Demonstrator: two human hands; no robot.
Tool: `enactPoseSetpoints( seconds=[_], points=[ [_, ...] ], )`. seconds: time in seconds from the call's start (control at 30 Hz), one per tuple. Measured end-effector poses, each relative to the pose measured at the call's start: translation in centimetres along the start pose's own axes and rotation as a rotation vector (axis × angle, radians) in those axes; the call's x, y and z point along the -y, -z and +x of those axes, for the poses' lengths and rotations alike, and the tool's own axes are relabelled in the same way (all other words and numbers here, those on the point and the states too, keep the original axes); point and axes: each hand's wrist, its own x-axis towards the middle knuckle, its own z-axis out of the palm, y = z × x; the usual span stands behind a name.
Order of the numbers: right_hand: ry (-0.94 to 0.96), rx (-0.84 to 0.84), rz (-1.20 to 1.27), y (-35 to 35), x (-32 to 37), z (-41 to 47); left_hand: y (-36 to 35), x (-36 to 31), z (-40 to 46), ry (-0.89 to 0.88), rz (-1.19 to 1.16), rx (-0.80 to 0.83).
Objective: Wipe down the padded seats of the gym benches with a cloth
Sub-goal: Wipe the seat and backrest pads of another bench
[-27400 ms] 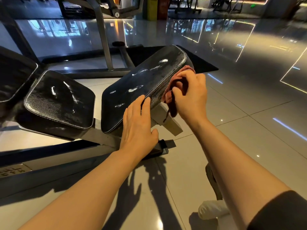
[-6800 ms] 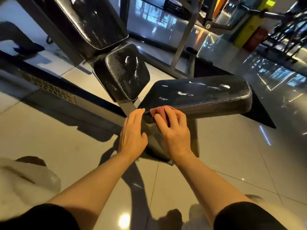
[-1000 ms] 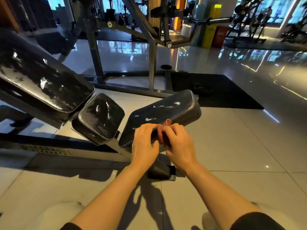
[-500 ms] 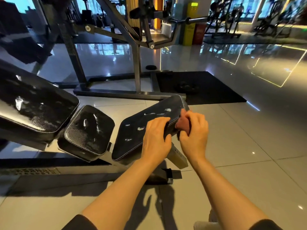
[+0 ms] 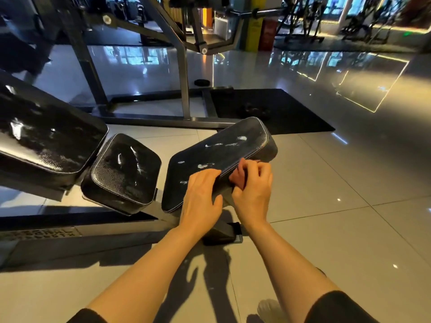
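A black padded seat with white stitching tilts up toward the far right, with light smears on its top. My right hand grips a reddish-pink cloth and presses it against the seat's near right side edge. My left hand lies flat on the seat's near corner, fingers together. To the left sit a smaller square black pad and a long inclined back pad, both shiny with streaks.
The bench's steel frame runs along the tiled floor at the left, with a black foot under my hands. A grey machine frame and a black floor mat stand behind. Open tiled floor lies to the right.
My right hand has slid the cloth back along the seat's side edge toward me, and my left hand has shifted to the seat's near corner. The view moved closer.
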Motion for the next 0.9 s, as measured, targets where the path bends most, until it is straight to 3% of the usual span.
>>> enactPoseSetpoints(
  seconds=[0.17, 0.37, 0.5, 0.6, 0.67, 0.8, 0.9],
  points=[
    [-0.064, -0.075, -0.074, -1.6, 0.9, -1.1, 2.5, 4.0, -2.9, 0.08, 0.069, 0.007],
    [0.117, 0.171, -0.117, -5.1, 3.2, -6.0, 5.0, 7.9, -5.9, 0.294, 0.155, 0.086],
    [0.0, 0.142, -0.073, -7.2, 4.6, -8.4, 5.6, 9.1, -7.3, 0.4, 0.027, 0.26],
    [0.058, 0.35, -0.023, -8.4, 5.4, -10.9, 6.1, 9.1, -7.9, 0.454, -0.096, 0.324],
    [0.075, 0.453, 0.098, -8.4, 6.2, -11.9, 7.0, 9.0, -8.0, 0.472, -0.184, 0.302],
    [0.12, 0.474, 0.289, -8.0, 9.0, -11.6, 10.5, 8.6, -8.6, 0.55, -0.369, 0.186],
    [0.23, 0.553, 0.302, -7.9, 12.3, -10.9, 13.9, 8.3, -9.5, 0.538, -0.456, 0.066]
  ],
)
